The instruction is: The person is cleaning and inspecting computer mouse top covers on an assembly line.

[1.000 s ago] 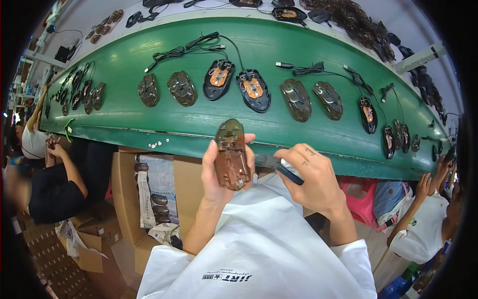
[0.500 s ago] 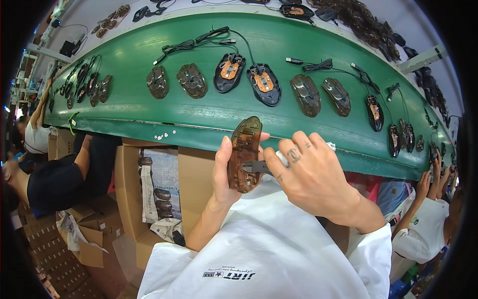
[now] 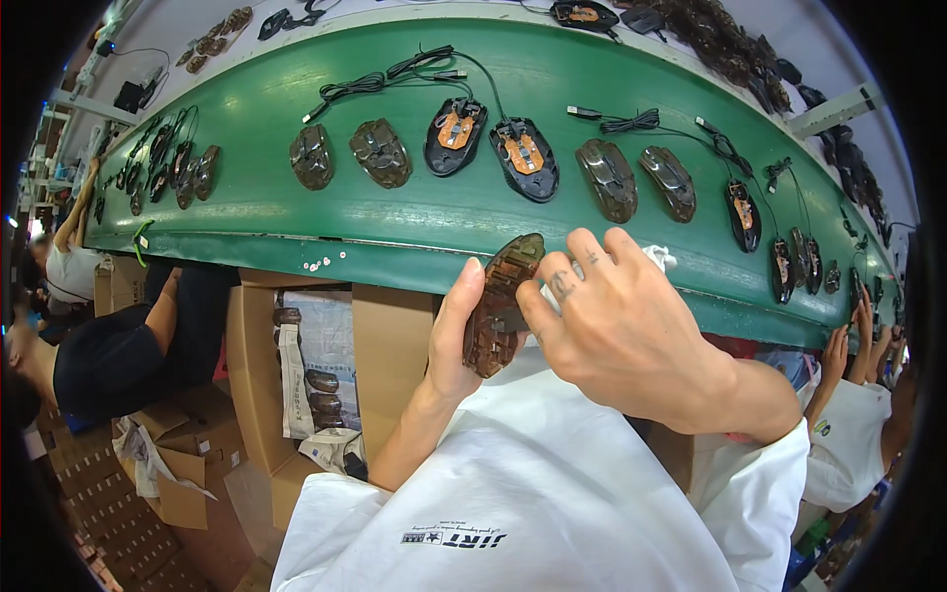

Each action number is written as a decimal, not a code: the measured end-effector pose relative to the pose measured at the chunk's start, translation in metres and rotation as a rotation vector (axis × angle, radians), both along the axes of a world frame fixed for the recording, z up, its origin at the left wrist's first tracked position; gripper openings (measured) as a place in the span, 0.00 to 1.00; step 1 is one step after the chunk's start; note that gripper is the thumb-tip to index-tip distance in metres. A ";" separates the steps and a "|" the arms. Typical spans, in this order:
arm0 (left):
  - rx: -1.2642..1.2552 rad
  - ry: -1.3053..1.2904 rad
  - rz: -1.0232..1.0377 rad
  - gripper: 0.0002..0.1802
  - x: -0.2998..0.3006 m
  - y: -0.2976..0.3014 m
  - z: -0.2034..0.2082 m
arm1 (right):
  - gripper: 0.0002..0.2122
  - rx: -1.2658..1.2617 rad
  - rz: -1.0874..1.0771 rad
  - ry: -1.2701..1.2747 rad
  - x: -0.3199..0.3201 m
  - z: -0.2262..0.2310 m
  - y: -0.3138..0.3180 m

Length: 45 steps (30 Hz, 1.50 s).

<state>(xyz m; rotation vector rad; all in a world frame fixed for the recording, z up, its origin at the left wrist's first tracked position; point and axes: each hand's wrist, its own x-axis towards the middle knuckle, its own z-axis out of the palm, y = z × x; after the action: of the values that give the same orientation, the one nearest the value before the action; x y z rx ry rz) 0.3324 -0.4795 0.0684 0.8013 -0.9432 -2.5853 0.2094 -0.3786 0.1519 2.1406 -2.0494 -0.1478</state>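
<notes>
A translucent brown mouse shell is held up on edge in my left hand, its ribbed inner side facing my right hand. That hand's thumb presses along the shell's left edge, and its other fingers are mostly hidden behind. My right hand is closed around a pair of pliers with a dark metal tip against the shell's lower inside. White wrapping shows past my knuckles. The rest of the pliers is hidden under my fingers.
Mouse shells, open mice with orange boards and coiled cables lie on the green conveyor belt. Small white bits sit at its near edge. A cardboard box with wrapped shells stands at left. Co-workers sit on both sides.
The shell has tilted to the right and turned more edge-on in my left hand. My right hand has come up slightly, and less of the pliers shows.
</notes>
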 end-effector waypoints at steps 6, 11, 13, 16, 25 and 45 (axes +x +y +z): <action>0.008 -0.020 -0.019 0.27 0.000 0.001 0.000 | 0.03 0.053 0.043 0.037 -0.002 0.005 -0.003; -0.005 -0.019 -0.019 0.26 -0.001 0.000 -0.002 | 0.03 0.142 0.075 -0.020 -0.005 0.011 -0.007; -0.006 -0.015 -0.023 0.26 -0.001 0.000 -0.002 | 0.03 0.168 0.078 -0.040 -0.007 0.010 -0.007; -0.024 -0.069 -0.055 0.27 -0.001 -0.002 -0.001 | 0.04 0.163 0.108 -0.056 -0.010 0.003 -0.004; 0.079 -0.062 -0.090 0.30 0.001 -0.005 -0.003 | 0.06 0.113 0.073 -0.144 -0.013 -0.010 0.002; 0.065 0.045 0.036 0.40 0.004 -0.005 -0.004 | 0.10 0.020 -0.099 -0.267 0.009 -0.020 -0.002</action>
<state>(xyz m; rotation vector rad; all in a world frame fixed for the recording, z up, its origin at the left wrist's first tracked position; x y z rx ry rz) 0.3363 -0.4849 0.0643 0.7664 -0.8275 -2.6035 0.2182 -0.3801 0.1324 2.1721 -2.3084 0.1116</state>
